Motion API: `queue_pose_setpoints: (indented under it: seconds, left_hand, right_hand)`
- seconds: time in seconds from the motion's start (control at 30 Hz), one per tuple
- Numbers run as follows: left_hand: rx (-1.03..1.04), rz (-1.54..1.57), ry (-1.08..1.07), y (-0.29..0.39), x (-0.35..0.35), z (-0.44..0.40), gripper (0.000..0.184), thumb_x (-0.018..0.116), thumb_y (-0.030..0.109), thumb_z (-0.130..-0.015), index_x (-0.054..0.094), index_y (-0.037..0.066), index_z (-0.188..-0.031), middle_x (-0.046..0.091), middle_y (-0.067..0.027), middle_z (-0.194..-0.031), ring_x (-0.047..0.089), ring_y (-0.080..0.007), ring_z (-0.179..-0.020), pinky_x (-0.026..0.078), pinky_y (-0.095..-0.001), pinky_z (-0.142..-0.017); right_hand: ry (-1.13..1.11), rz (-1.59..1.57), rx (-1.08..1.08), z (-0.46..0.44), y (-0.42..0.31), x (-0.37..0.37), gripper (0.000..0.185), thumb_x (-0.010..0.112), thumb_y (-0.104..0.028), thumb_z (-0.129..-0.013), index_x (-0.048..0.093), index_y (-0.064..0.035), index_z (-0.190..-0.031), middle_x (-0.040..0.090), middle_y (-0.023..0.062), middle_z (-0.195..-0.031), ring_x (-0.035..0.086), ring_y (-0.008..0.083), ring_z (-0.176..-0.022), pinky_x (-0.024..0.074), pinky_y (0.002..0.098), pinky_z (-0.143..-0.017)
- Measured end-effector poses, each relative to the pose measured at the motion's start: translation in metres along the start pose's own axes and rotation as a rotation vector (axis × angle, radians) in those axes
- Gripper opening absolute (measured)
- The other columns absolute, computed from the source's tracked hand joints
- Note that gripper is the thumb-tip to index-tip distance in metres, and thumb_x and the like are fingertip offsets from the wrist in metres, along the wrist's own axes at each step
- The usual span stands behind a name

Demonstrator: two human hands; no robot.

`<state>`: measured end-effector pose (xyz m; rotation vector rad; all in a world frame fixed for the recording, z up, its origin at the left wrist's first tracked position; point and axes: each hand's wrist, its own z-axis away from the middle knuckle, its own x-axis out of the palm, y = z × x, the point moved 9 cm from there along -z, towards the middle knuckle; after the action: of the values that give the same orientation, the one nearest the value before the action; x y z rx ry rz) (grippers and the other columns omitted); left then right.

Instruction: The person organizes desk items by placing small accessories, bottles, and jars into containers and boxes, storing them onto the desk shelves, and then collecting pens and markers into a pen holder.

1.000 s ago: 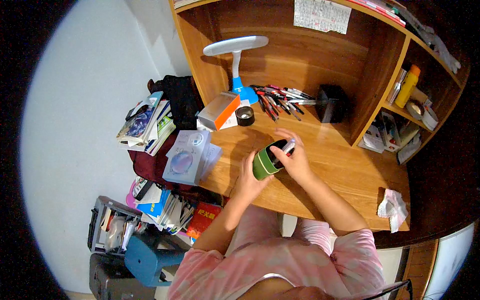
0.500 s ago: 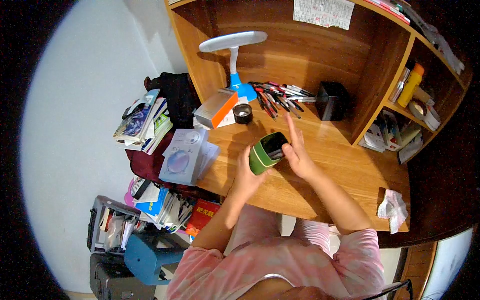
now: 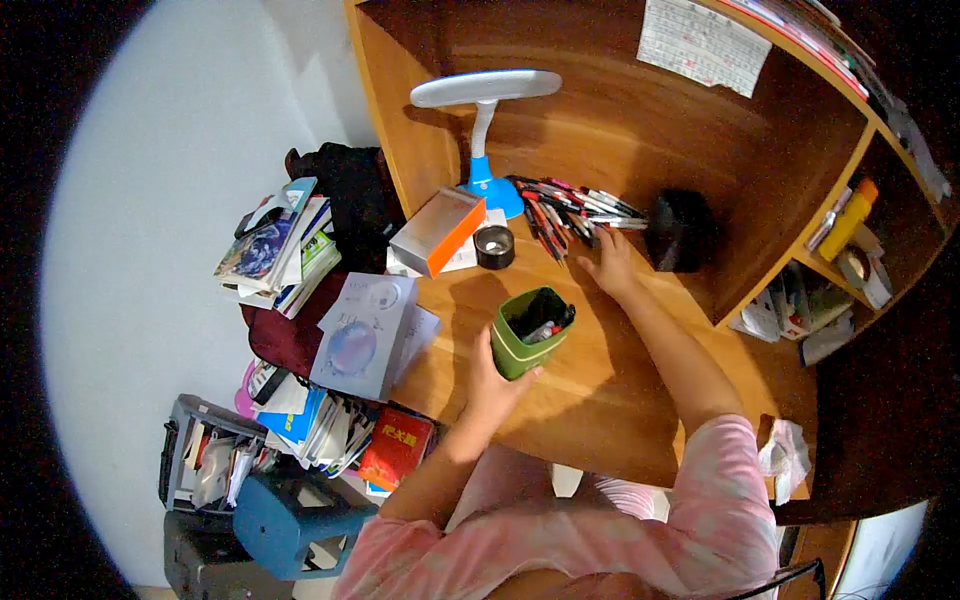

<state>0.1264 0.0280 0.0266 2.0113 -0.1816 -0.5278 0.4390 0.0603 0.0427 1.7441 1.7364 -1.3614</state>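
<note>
A green pen holder (image 3: 521, 354) with a pale band is tilted over the near part of the desk, and my left hand (image 3: 492, 385) is wrapped round its lower side. Inside it some dark and whitish items show, too small to name. My right hand (image 3: 611, 268) is at the near edge of a loose pile of pens (image 3: 572, 212), thumb and fingers apart. Whether its fingertips touch a pen I cannot tell. To the right of the pile stands a black square box-shaped holder (image 3: 676, 232).
A white and blue desk lamp (image 3: 482, 150), an orange-edged box (image 3: 440, 232) and a dark round tape roll (image 3: 494, 247) stand left of the pens. A white box (image 3: 362, 335) sits at the desk's left edge. Crumpled tissue (image 3: 786, 458) lies at the right edge.
My right hand has left the pen holder's opening and reached forward to the pens. The pen holder, still in my left hand, is lower and more upright. The camera view has shifted slightly.
</note>
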Motion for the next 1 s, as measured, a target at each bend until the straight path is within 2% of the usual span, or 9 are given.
queue_pose_setpoints:
  seconds: [0.2, 0.4, 0.5, 0.57, 0.6, 0.67, 0.77, 0.87, 1.0]
  left_hand:
    - [-0.036, 0.018, -0.063, 0.017, -0.001, 0.000, 0.089, 0.084, 0.017, -0.071, 0.029, -0.003, -0.139, 0.048, -0.0227, -0.127, 0.048, -0.0346, -0.123, 0.040, -0.0435, -0.102]
    - [-0.068, 0.035, -0.066, 0.004, 0.003, 0.001, 0.091, 0.086, 0.021, -0.069, 0.032, -0.002, -0.138, 0.049, -0.0221, -0.128, 0.049, -0.0345, -0.120, 0.040, -0.0428, -0.102]
    - [-0.160, -0.011, -0.160, -0.010, 0.011, -0.003, 0.095, 0.086, 0.012, -0.066, 0.028, -0.001, -0.141, 0.050, -0.0177, -0.132, 0.049, -0.0287, -0.125, 0.039, -0.0402, -0.106]
    - [-0.129, 0.021, -0.139, -0.010, 0.010, -0.003, 0.089, 0.085, 0.016, -0.067, 0.034, -0.001, -0.138, 0.051, -0.0201, -0.128, 0.050, -0.0333, -0.121, 0.040, -0.0417, -0.103]
    - [-0.115, 0.038, -0.130, -0.011, 0.009, -0.002, 0.087, 0.085, 0.018, -0.067, 0.037, -0.001, -0.136, 0.051, -0.0214, -0.127, 0.050, -0.0355, -0.120, 0.040, -0.0424, -0.102]
    - [-0.077, 0.121, -0.115, -0.021, 0.016, 0.001, 0.083, 0.084, 0.021, -0.068, 0.040, -0.001, -0.134, 0.052, -0.0231, -0.123, 0.050, -0.0388, -0.116, 0.040, -0.0440, -0.100]
    - [-0.070, 0.064, -0.217, 0.000, 0.015, -0.003, 0.093, 0.084, 0.005, -0.067, 0.025, -0.002, -0.140, 0.050, -0.0182, -0.134, 0.052, -0.0271, -0.124, 0.041, -0.0382, -0.105]
    - [-0.120, 0.111, -0.224, -0.025, 0.024, 0.008, 0.097, 0.085, 0.009, -0.068, 0.023, -0.002, -0.141, 0.048, -0.0187, -0.135, 0.049, -0.0283, -0.126, 0.040, -0.0390, -0.106]
    - [-0.117, 0.087, -0.158, -0.009, 0.014, 0.009, 0.088, 0.084, 0.020, -0.070, 0.033, 0.000, -0.138, 0.046, -0.0233, -0.129, 0.046, -0.0382, -0.122, 0.038, -0.0435, -0.104]
  right_hand:
    - [-0.098, 0.176, -0.011, -0.057, -0.033, 0.028, 0.070, 0.069, -0.043, -0.084, 0.044, -0.0048, -0.137, 0.048, 0.0177, -0.133, 0.045, 0.0364, -0.123, 0.0378, 0.0516, -0.099]
    - [-0.130, 0.315, -0.025, -0.107, -0.046, 0.071, 0.070, 0.065, -0.049, -0.085, 0.047, -0.0011, -0.133, 0.051, 0.0197, -0.130, 0.047, 0.0361, -0.122, 0.0390, 0.0495, -0.100]
    - [-0.170, 0.364, 0.002, -0.122, -0.052, 0.087, 0.070, 0.063, -0.054, -0.084, 0.050, -0.0010, -0.129, 0.053, 0.0188, -0.128, 0.048, 0.0346, -0.122, 0.0408, 0.0484, -0.099]
    - [-0.165, 0.404, 0.010, -0.129, -0.053, 0.101, 0.070, 0.063, -0.054, -0.084, 0.051, -0.0016, -0.128, 0.054, 0.0178, -0.127, 0.049, 0.0340, -0.121, 0.0423, 0.0483, -0.097]
    - [-0.021, 0.419, -0.045, -0.126, -0.058, 0.099, 0.068, 0.065, -0.052, -0.083, 0.051, -0.0037, -0.129, 0.054, 0.0154, -0.124, 0.050, 0.0336, -0.118, 0.0433, 0.0475, -0.095]
    - [-0.062, 0.451, -0.010, -0.135, -0.040, 0.132, 0.067, 0.066, -0.049, -0.082, 0.050, -0.0050, -0.130, 0.052, 0.0142, -0.124, 0.049, 0.0334, -0.118, 0.0432, 0.0468, -0.095]
    - [-0.088, 0.492, -0.001, -0.128, -0.041, 0.136, 0.059, 0.065, -0.042, -0.084, 0.051, -0.0070, -0.129, 0.049, 0.0138, -0.125, 0.047, 0.0334, -0.119, 0.0432, 0.0459, -0.094]
    - [-0.059, 0.540, -0.051, -0.115, -0.043, 0.131, 0.050, 0.062, -0.037, -0.087, 0.051, -0.0057, -0.124, 0.050, 0.0152, -0.123, 0.047, 0.0345, -0.118, 0.0429, 0.0473, -0.093]
    - [-0.125, 0.502, -0.140, -0.075, -0.042, 0.109, 0.040, 0.055, -0.028, -0.090, 0.048, -0.0047, -0.121, 0.053, 0.0185, -0.115, 0.048, 0.0365, -0.115, 0.0416, 0.0477, -0.092]
